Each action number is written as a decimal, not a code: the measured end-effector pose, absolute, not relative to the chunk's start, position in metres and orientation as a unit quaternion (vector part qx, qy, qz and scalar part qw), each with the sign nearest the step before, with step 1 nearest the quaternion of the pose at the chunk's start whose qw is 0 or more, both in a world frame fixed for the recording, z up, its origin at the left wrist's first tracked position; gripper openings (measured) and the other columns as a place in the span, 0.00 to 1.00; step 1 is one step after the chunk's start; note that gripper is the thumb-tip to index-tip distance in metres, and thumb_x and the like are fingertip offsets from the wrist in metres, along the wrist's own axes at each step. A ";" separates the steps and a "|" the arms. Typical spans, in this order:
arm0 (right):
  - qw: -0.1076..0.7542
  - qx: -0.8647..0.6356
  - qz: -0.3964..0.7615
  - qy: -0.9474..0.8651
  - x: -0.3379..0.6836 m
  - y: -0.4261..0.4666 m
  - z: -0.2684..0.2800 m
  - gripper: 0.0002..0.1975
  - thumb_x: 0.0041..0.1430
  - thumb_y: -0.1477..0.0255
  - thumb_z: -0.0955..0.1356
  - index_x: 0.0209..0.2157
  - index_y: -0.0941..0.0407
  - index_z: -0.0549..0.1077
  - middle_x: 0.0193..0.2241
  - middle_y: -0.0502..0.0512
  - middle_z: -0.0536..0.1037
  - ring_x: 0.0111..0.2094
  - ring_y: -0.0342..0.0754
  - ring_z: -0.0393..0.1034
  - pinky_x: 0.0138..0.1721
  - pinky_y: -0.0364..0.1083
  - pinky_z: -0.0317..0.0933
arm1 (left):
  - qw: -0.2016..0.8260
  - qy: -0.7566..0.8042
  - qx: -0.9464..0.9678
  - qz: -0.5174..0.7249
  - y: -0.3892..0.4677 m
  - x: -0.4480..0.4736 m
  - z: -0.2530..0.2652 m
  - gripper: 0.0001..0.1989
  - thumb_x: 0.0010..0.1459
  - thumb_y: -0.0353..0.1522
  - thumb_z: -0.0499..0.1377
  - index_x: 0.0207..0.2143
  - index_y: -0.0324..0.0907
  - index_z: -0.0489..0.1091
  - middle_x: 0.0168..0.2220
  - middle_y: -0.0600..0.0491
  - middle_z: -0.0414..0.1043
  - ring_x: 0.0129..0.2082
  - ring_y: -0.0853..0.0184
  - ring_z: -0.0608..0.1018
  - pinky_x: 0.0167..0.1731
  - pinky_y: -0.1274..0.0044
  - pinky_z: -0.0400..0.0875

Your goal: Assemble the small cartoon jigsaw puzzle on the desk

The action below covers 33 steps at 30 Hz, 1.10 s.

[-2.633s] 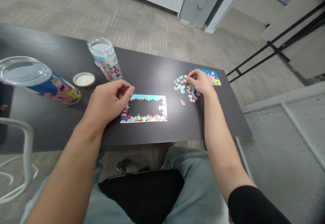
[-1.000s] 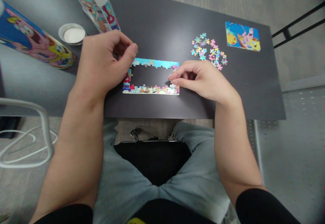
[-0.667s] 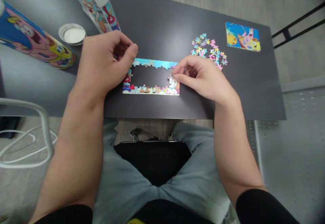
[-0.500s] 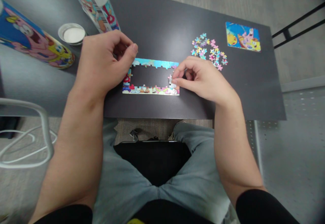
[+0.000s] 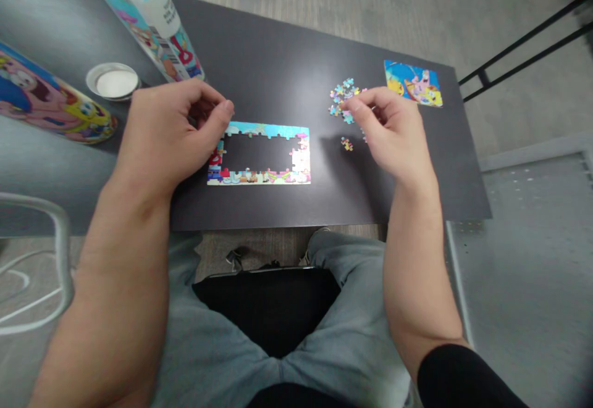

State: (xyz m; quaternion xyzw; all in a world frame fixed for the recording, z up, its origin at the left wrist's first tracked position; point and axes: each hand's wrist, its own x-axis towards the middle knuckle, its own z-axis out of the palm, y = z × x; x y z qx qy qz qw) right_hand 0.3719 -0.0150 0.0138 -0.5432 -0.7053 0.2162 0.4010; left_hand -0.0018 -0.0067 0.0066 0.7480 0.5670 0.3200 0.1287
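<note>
On the dark tabletop lies a puzzle frame (image 5: 266,178), its border pieces joined around a bare middle. My left hand (image 5: 171,133) is at its upper left corner, fingers curled and thumb close to the index finger; whatever they may hold is hidden. My right hand (image 5: 386,127) hovers over the loose puzzle pieces (image 5: 345,91), thumb and fingers drawn together. I cannot make out whether a piece is between its fingertips. A small joined cluster of pieces (image 5: 346,144) lies between the right hand and the frame.
A picture card (image 5: 414,84) lies at the right end of the table. To the left stand a clear-topped printed tube (image 5: 162,37) and a round lid (image 5: 113,82). Another printed tube (image 5: 50,96) is at far left. A black metal rail (image 5: 519,56) is beyond the right edge.
My right hand has left the frame's right side and moved right and up to the loose pieces. The left hand keeps its pose by the frame's corner. The whole view has shifted slightly.
</note>
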 end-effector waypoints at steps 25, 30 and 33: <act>0.351 -0.641 0.156 -0.664 0.402 -0.002 -0.005 0.13 0.75 0.67 0.79 0.57 0.49 0.92 0.50 0.58 0.85 0.45 0.57 0.80 0.58 0.60 0.80 | 0.135 0.627 0.724 0.253 -0.009 0.004 0.021 0.29 0.72 0.53 0.58 0.51 0.42 0.90 0.37 0.53 0.86 0.30 0.64 0.77 0.40 0.71 0.71; 0.309 -0.662 0.143 -0.668 0.380 -0.001 -0.009 0.11 0.75 0.64 0.81 0.56 0.47 0.89 0.56 0.60 0.82 0.59 0.65 0.82 0.71 0.66 0.77 | 0.135 0.618 0.729 0.261 -0.007 0.002 0.020 0.28 0.72 0.53 0.59 0.49 0.43 0.89 0.36 0.52 0.86 0.31 0.62 0.77 0.38 0.70 0.69; 0.308 -0.659 0.147 -0.671 0.378 0.001 -0.008 0.09 0.74 0.67 0.81 0.53 0.48 0.89 0.54 0.60 0.82 0.57 0.65 0.82 0.72 0.67 0.76 | 0.136 0.613 0.733 0.262 -0.006 0.001 0.019 0.27 0.72 0.53 0.59 0.49 0.43 0.89 0.37 0.51 0.86 0.32 0.62 0.78 0.38 0.70 0.70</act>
